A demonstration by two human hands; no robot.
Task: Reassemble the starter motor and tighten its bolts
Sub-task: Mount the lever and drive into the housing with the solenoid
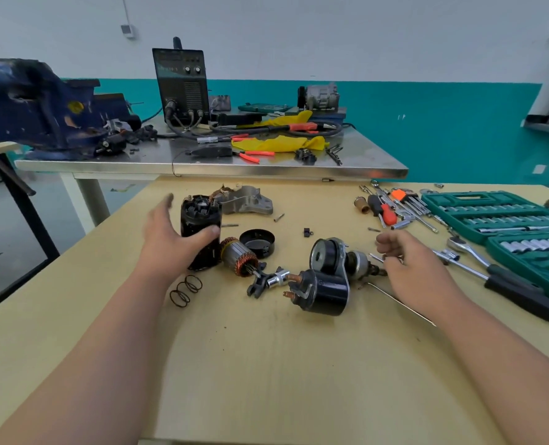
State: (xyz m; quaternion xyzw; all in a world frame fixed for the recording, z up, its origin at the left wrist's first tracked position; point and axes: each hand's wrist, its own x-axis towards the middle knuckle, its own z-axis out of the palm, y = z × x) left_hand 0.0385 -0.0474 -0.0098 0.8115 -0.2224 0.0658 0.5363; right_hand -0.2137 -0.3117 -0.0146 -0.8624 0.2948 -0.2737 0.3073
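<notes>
The motor housing stands upright on the bench, long axis vertical, flanked by the released left hand: thumb against its front, fingers outstretched behind. The armature lies just right of it. The right hand is curled beside the solenoid; whether anything is pinched cannot be told. Sockets are kept in the green case.

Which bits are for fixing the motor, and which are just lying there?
For the job: motor housing, armature, end cap, solenoid, long bolt, ratchet.
Just lying about: blue vise, welder, yellow cloth, orange pliers.
</notes>
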